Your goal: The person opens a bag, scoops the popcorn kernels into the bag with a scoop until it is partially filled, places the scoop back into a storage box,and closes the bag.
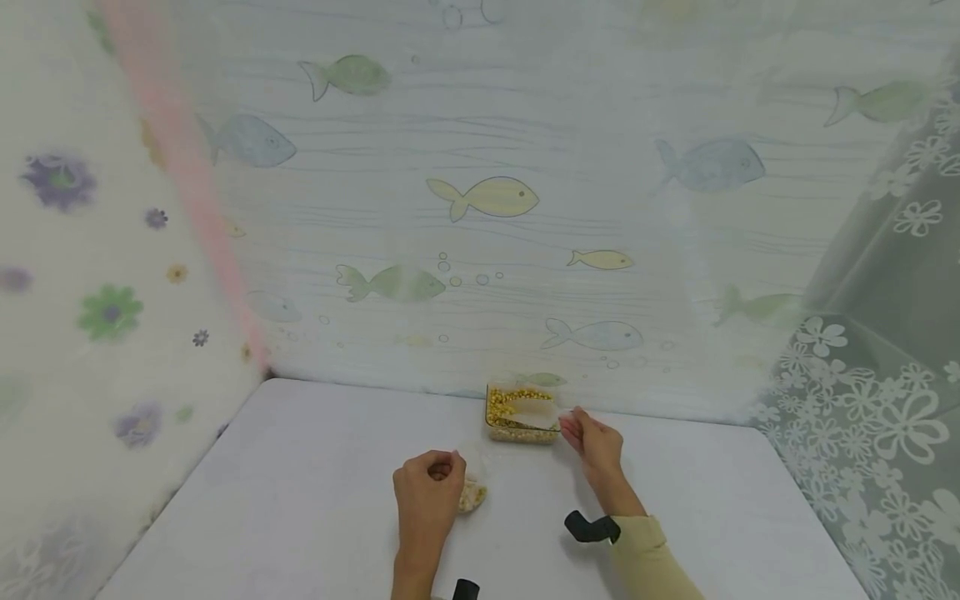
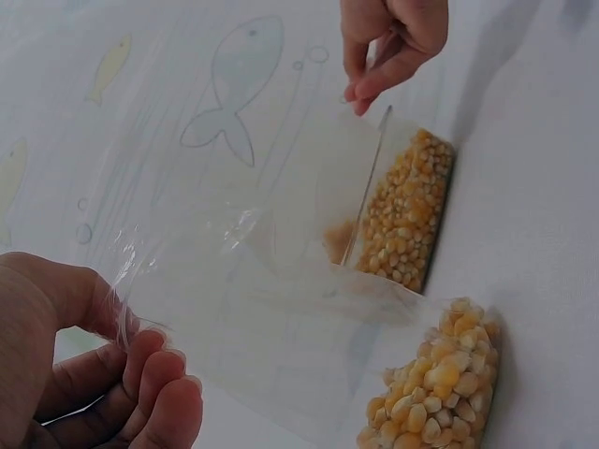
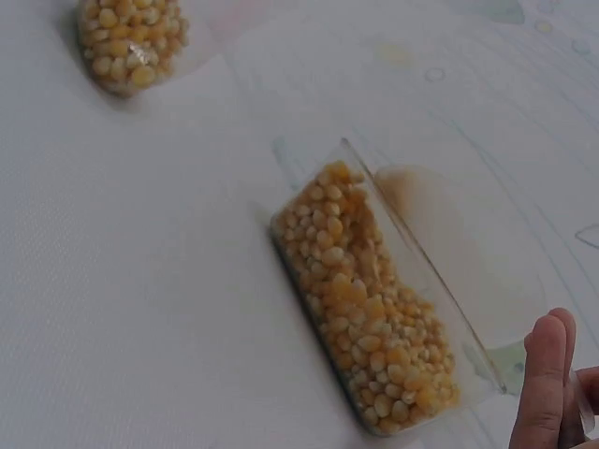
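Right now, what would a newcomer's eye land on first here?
Probably the clear container of yellow corn kernels near the table's far edge. Behind it, printed fish dot the pale backdrop. Nearer, the left grip pinches a clear bag of kernels.

No text, label, brand or number seems readable in these slightly hazy views.

Pale yellow sleeve [image 1: 651, 557], black wrist-piece [image 1: 589, 528]

On the white table [image 1: 322, 517] (near its far edge) stands a clear rectangular box [image 1: 522, 435] of yellow corn kernels [image 3: 388, 346], a pale scoop [image 1: 535, 412] at its mouth; before it, leftward, a clear plastic bag [image 2: 309, 313] holds more.
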Motion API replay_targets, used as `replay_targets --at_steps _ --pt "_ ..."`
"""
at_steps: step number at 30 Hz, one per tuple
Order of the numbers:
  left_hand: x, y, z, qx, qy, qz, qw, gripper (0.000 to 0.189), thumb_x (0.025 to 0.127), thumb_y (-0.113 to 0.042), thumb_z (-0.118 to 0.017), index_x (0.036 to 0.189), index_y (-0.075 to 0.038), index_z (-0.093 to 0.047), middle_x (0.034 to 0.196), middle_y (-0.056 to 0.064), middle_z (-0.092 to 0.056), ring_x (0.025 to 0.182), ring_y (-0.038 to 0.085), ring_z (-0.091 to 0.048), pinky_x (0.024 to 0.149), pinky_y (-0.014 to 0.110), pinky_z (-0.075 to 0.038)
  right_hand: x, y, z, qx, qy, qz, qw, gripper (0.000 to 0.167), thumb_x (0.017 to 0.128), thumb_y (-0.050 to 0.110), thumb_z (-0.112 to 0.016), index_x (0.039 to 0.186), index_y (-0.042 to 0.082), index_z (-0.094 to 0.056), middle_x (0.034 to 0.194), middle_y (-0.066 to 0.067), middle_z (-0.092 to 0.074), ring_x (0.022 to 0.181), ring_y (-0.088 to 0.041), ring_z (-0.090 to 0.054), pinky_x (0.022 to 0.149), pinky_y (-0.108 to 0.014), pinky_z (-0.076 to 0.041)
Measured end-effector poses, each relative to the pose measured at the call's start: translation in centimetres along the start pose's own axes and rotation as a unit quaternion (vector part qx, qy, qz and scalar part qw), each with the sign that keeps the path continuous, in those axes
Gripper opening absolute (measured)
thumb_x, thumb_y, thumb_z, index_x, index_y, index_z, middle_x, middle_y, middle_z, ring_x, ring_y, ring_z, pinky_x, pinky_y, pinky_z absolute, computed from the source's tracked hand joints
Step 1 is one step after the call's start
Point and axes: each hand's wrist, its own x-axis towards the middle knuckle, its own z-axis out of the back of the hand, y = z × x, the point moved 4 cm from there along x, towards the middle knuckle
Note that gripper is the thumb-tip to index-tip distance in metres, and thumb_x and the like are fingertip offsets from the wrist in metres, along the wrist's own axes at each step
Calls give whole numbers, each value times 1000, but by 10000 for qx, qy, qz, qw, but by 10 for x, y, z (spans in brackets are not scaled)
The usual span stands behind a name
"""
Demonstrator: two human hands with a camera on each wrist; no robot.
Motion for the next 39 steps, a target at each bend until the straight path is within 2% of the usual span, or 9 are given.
replay_targets --at_steps 3,6,14,21,24,28,32,39 --pt "-1 0 0 12 -19 27 10000 14 85 -1 -72 72 -4 -75 59 -1 -64 52 6 -58 54 22 -51 0 -1 0 255 -7 -189 9995 21 102 11 -59 116 -5 -59 73 0 -74 72 -6 -74 76 -20 -58" --pt "-2 0 1 11 -36 45 10000 14 85 -3 -72 72 -5 -76 59 -2 -64 52 6 -58 55 23 -51 -1 -1 0 418 -25 -289 9987 17 103 12 -58 113 -1 -58 75 1 -74 74 -6 -74 78 -19 -58" --pt "-4 0 1 36 -62 -38 10000 13 85 -3 -73 73 -4 -76 59 -2 -64 52 6 -58 54 23 -51 -3 2 0 795 54 -326 9963 28 104 13 -57 126 -4 -55 75 1 -75 74 -6 -73 79 -19 -57" --pt "-7 -1 2 35 -67 -56 10000 13 85 -3 -73 73 -4 -76 59 -2 -64 52 7 -59 54 23 -51 -7 5 -1 912 136 -328 9952 20 104 12 -57 118 -2 -57 73 1 -75 72 -5 -73 76 -18 -57" --pt "-8 -2 2 29 -71 -65 9999 13 85 -3 -73 73 -4 -76 59 -1 -64 52 7 -59 54 23 -52 -14 7 -1 866 211 -331 9955 20 104 12 -57 118 -1 -57 74 1 -75 73 -5 -72 78 -18 -57" --pt "-10 -2 2 17 -85 -93 9999 13 86 -3 -72 73 -3 -76 59 -1 -65 52 7 -59 54 23 -52 -25 11 0 862 337 -366 9950 11 104 13 -58 101 5 -65 76 0 -74 74 -6 -72 78 -18 -57" --pt "-11 -3 3 -2 -94 -87 9999 13 85 -3 -72 73 -3 -75 59 -1 -65 52 7 -59 54 23 -52 -38 13 1 735 495 -435 9951 23 104 15 -59 85 10 -71 75 0 -74 73 -5 -71 76 -17 -57" --pt "-14 -4 3 27 -103 -14 9999 13 85 -3 -72 72 -3 -75 60 -1 -65 53 7 -59 54 23 -52 -66 13 2 417 813 -494 9946 24 105 18 -56 88 9 -71 75 2 -73 71 -2 -70 72 -15 -56"
